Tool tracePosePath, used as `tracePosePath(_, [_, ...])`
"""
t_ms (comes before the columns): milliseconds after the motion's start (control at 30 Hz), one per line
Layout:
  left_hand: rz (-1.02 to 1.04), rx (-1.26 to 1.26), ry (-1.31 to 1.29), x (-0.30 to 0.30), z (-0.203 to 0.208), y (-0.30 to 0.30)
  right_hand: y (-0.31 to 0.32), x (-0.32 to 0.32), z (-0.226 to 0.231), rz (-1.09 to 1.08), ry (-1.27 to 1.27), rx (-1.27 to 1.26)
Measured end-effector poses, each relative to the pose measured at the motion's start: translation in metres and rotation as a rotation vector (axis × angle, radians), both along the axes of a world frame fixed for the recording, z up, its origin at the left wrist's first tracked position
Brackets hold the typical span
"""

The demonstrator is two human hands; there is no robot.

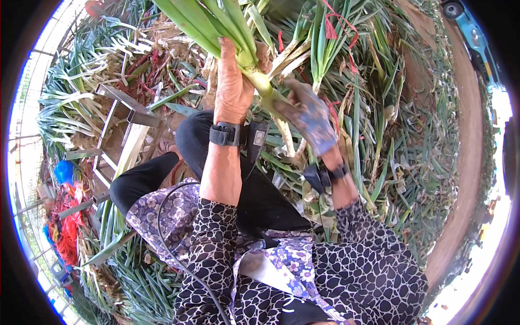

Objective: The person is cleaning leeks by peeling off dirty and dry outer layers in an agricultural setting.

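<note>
A big scallion (pixel 261 84) with broad green leaves is held up in front of me, leaves away from me and its pale lower end slanting toward my right. My bare left hand (pixel 235 84) is closed round the upper stalk, thumb along the leaves. My right hand (pixel 310 116), in a patterned glove and a little blurred, closes on the lower stalk; its fingers partly hide the stalk. Below the glove a whitish end (pixel 285 135) hangs down. Beside it stands another leafy scallion (pixel 323 51) among dry, peeled leaves.
A metal frame (pixel 130 105) stands at my left, near my bent knee (pixel 192 138). Piled scallions (pixel 81 116) lie at the far left. Red twine (pixel 67 233) and a blue object (pixel 64 172) are lower left. Leaf litter (pixel 401 179) covers the right, bordered by a dirt path (pixel 465 141).
</note>
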State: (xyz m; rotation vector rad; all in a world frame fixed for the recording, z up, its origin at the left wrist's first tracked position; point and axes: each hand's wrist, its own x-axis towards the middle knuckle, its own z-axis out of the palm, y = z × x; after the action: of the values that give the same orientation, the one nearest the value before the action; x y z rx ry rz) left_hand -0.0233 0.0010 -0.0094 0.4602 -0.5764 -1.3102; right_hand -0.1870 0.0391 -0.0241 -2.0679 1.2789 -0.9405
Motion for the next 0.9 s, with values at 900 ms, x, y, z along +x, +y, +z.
tracePosePath(900, [-0.056, -0.219, 0.176, 0.031, -0.004, -0.006, 0.023, -0.056, 0.000, 0.146, 0.232, -0.184])
